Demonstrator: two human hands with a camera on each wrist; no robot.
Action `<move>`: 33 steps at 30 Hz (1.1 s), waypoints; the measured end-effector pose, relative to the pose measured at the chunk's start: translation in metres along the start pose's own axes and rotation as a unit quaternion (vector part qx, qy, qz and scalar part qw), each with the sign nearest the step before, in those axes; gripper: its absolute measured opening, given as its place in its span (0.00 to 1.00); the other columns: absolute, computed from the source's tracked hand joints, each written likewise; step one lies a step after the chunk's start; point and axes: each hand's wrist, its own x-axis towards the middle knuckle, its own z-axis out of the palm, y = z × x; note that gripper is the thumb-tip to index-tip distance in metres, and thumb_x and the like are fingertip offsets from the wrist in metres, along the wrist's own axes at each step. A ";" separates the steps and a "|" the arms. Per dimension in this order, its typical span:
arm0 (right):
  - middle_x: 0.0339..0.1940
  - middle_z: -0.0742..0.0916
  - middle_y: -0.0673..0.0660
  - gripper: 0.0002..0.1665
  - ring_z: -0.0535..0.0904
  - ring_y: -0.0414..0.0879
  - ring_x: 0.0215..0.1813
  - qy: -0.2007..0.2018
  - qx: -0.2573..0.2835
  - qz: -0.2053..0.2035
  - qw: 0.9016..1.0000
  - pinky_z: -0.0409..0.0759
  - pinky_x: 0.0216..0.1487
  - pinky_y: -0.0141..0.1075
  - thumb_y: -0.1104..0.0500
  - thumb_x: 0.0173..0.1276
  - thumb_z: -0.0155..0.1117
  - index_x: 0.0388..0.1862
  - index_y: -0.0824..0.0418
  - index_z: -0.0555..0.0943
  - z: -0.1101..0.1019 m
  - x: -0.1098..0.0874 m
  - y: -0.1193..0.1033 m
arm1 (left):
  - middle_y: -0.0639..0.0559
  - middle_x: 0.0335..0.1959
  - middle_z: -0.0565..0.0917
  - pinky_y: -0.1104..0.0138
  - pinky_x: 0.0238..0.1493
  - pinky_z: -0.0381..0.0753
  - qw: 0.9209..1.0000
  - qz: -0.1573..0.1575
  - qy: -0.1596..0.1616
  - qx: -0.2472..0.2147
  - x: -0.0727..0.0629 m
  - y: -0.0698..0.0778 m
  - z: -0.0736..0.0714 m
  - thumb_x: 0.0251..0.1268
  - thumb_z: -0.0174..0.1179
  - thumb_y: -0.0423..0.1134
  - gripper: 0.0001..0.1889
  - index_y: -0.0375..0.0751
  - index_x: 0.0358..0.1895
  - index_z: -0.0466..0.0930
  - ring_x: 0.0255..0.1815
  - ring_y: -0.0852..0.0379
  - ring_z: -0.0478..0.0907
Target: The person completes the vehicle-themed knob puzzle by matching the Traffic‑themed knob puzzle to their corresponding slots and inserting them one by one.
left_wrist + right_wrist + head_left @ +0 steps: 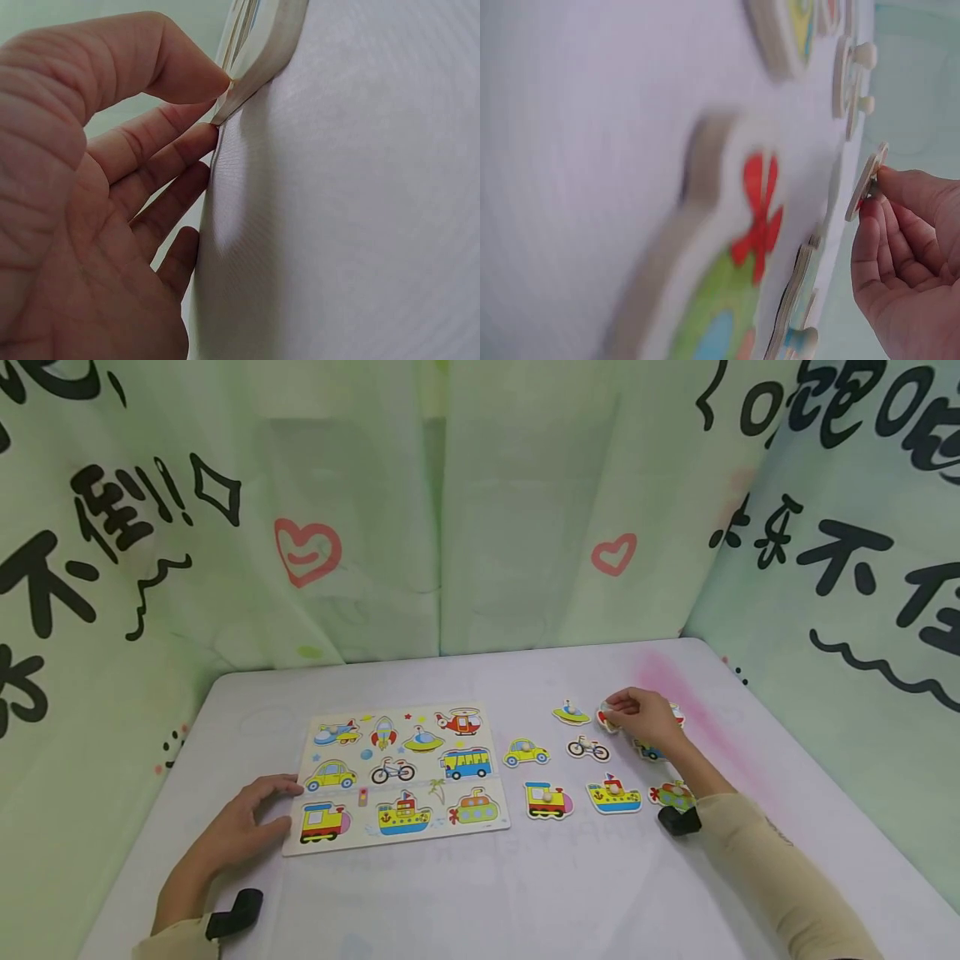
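Observation:
My right hand pinches the knob of a small wooden puzzle piece between thumb and fingers. The right wrist view shows that piece tilted and off the table; its picture is mostly hidden. At the left, my left hand touches the left edge of the vehicle puzzle board, thumb and index finger apart along it. In the left wrist view its thumb and fingertips meet the board's corner. Around my right hand lie a flying saucer piece, a bicycle piece and a partly covered bus piece.
Nearer the front lie a car piece, a train piece, a ship piece and a submarine piece, partly behind the right wrist's black camera. A printed curtain surrounds the white table.

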 end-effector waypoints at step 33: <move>0.49 0.89 0.52 0.26 0.84 0.42 0.49 -0.045 0.254 0.042 0.965 0.81 0.62 0.42 0.51 0.71 0.69 0.62 0.64 0.80 0.049 -0.015 -0.070 | 0.32 0.69 0.72 0.32 0.72 0.58 1.000 -0.009 -0.006 -0.009 0.000 0.001 -0.001 0.60 0.66 0.30 0.20 0.37 0.57 0.78 0.74 0.29 0.61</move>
